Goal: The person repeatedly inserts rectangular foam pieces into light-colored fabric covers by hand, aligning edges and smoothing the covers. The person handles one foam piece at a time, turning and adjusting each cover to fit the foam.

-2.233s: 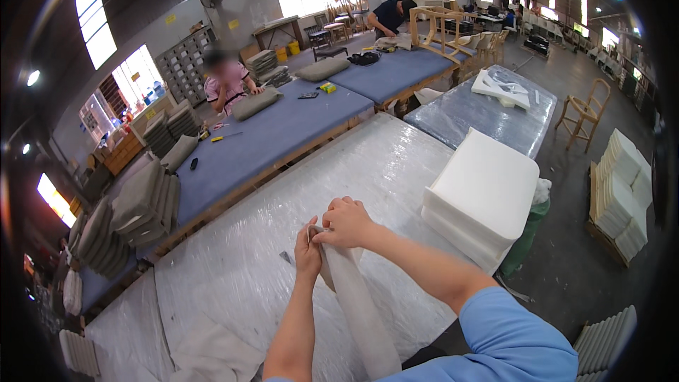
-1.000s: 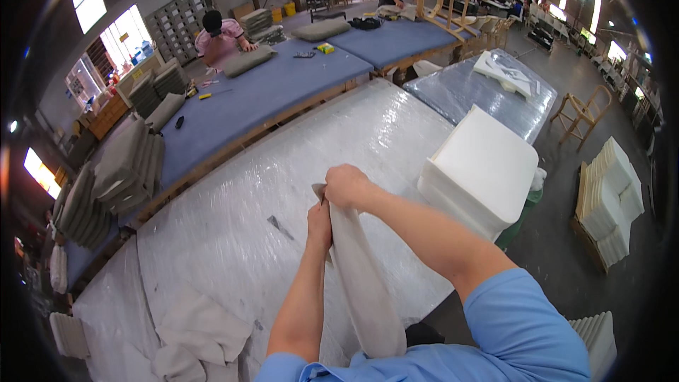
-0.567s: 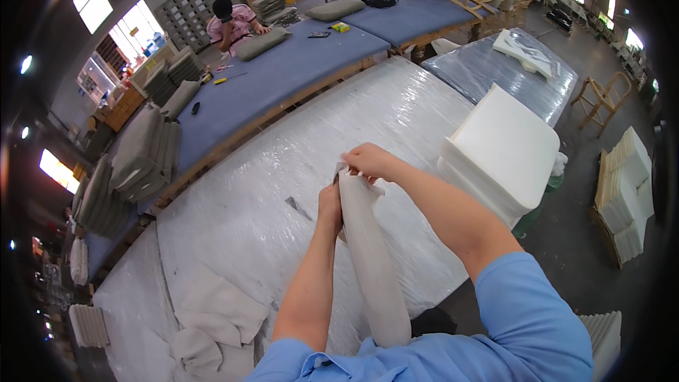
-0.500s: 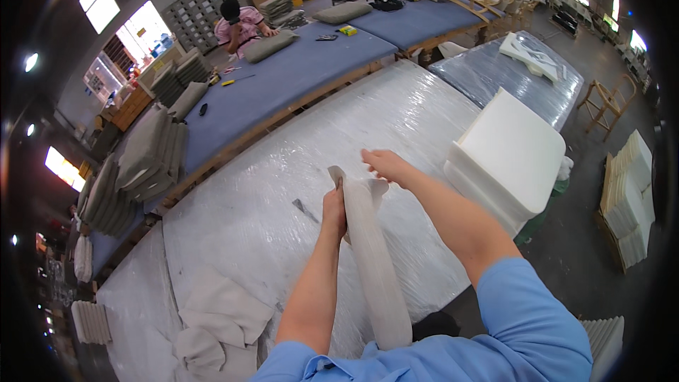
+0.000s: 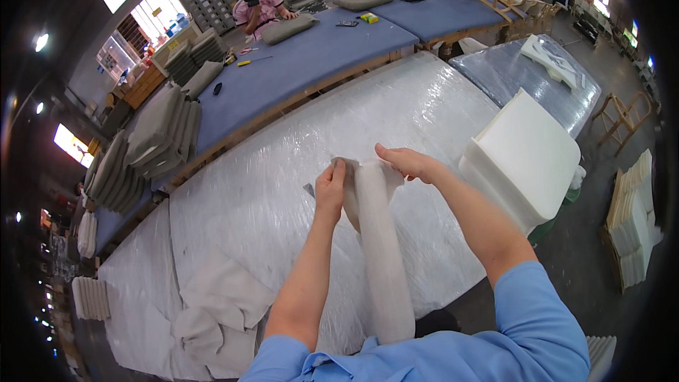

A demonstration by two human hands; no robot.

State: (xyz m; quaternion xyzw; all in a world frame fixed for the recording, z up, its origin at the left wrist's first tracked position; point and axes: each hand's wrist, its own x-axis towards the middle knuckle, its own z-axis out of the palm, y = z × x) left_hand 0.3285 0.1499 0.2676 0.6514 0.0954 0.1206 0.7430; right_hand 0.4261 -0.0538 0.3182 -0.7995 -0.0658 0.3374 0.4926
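A long, narrow cushion [image 5: 385, 255] in a light grey fabric cover stands in front of me. Its near end rests against my body, and its far end has loose cloth flaps. My left hand [image 5: 330, 191] is closed, pinching the fabric cover [image 5: 346, 194] at the far end's left side. On the right side of that end, my right hand [image 5: 410, 164] is at the other flap, thumb raised and fingers curled against the cloth. The fingertips are partly hidden there. Beneath lies a table [image 5: 247, 205] wrapped in clear plastic film.
Loose pale cloth pieces [image 5: 219, 297] lie at the near left. White foam slabs [image 5: 523, 152] are stacked to the right. Beyond, a blue-topped table [image 5: 297, 64] carries grey cushions [image 5: 163, 124], where a person in pink [image 5: 260, 10] works. A wooden chair frame [image 5: 622, 117] stands at right.
My right hand has come down to the right-hand flap, which now spreads farther right. My left hand has shifted up along the cloth. The whole view has swung slightly.
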